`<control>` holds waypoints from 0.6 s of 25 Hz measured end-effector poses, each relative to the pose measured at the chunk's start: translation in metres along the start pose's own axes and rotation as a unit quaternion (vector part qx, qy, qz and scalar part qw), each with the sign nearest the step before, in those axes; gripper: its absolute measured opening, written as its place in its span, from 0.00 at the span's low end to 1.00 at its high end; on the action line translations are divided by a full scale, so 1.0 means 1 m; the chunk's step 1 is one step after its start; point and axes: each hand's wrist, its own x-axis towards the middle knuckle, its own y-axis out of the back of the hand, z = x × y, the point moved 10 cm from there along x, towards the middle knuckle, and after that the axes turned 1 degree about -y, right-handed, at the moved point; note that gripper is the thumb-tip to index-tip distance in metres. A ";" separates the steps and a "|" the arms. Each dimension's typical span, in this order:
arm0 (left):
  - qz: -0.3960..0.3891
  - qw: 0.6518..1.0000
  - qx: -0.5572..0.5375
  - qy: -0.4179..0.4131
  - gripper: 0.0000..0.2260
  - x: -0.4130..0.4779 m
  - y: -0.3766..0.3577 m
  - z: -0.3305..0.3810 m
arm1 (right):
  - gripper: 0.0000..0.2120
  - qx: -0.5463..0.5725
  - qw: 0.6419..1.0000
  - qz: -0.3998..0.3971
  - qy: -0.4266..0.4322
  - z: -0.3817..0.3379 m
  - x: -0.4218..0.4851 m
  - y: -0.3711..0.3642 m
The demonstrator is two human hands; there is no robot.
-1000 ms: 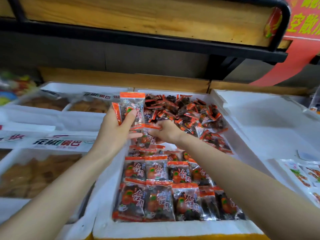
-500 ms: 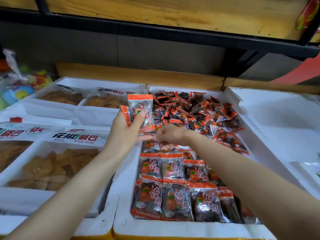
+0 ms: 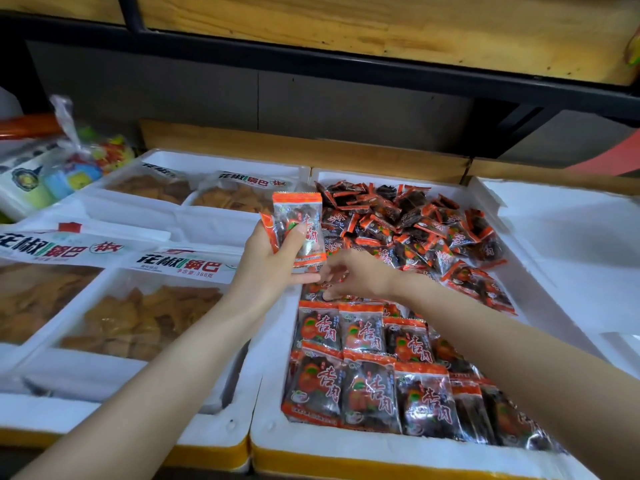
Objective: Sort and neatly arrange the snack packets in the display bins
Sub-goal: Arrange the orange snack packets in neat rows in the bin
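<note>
My left hand [image 3: 268, 268] holds a small stack of orange-edged snack packets [image 3: 302, 230] upright above the left rim of a white foam bin [image 3: 273, 348]. Neat rows of the same packets [image 3: 363, 372] fill the bin's near half. A loose pile of packets [image 3: 415, 226] lies in its far half. My right hand [image 3: 353, 277] reaches down just below the held stack, fingertips curled at a packet in the farthest tidy row; whether it grips that packet is hidden.
Two white foam bins [image 3: 86, 375] of large bags of golden chips sit to the left. A bin [image 3: 571, 237] on the right shows only its white bottom. A dark shelf frame [image 3: 346, 60] with wooden boards hangs overhead. Colourful bagged goods [image 3: 79, 157] lie far left.
The view has shifted left, so the bins sit further right in frame. My left hand keeps the stack raised. My right hand stays by the far tidy row, fingers slightly lower.
</note>
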 end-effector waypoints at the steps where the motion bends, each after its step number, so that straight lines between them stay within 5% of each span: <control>1: -0.004 1.000 -0.005 0.009 0.12 -0.001 -0.002 -0.002 | 0.07 -0.004 1.000 -0.007 -0.007 0.000 -0.001 -0.003; 4: -0.014 0.999 -0.025 0.027 0.14 -0.006 -0.006 -0.004 | 0.06 0.004 1.000 0.031 -0.004 -0.017 -0.013 0.012; 8: -0.022 1.000 -0.002 0.012 0.10 -0.008 -0.007 -0.002 | 0.15 0.367 0.917 0.156 -0.011 -0.039 -0.050 0.052; 11: -0.046 0.999 0.019 0.004 0.06 -0.010 -0.019 0.001 | 0.18 0.331 0.932 0.146 -0.004 -0.046 -0.065 0.051; 15: -0.002 0.999 0.007 -0.037 0.06 -0.009 -0.019 0.009 | 0.18 0.347 0.909 0.225 -0.058 -0.014 -0.070 0.078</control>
